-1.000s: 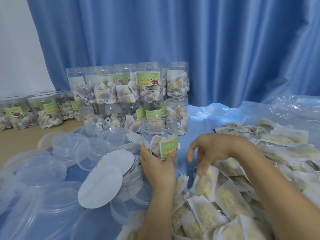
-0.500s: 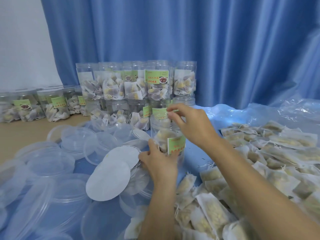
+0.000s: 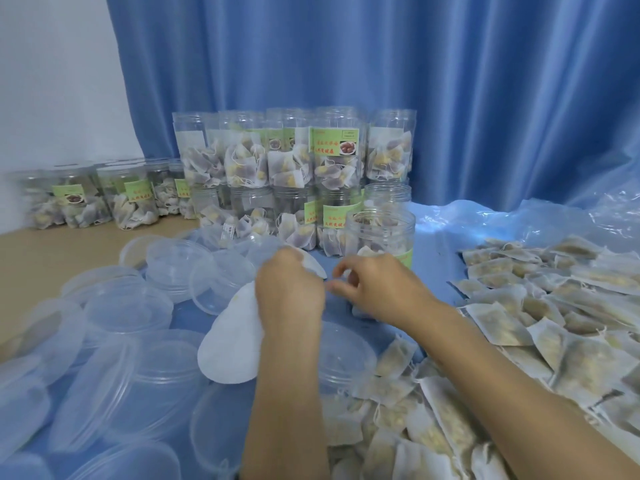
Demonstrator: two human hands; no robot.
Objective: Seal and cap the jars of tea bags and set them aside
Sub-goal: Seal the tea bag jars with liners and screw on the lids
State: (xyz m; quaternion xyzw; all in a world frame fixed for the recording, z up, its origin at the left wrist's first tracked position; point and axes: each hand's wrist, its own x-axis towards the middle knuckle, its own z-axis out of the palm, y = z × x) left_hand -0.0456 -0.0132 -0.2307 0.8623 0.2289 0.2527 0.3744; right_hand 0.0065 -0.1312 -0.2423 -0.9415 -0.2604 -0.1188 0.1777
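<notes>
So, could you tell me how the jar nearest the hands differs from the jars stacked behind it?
The nearest jar stands alone on the blue sheet; the stacked jars sit in two tiers. Its green label is low and turned partly away; one stacked jar's faces the camera. All are clear plastic and hold tea bags.

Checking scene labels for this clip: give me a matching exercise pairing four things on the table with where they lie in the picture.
Things:
1. open jar
2. loose tea bags
3. clear lids
4. stacked jars

Places:
A. left of the hands
B. at the back, against the curtain
C. just beyond the right hand
D. spread at the right

Pairs: 1-C, 2-D, 3-A, 4-B
</notes>
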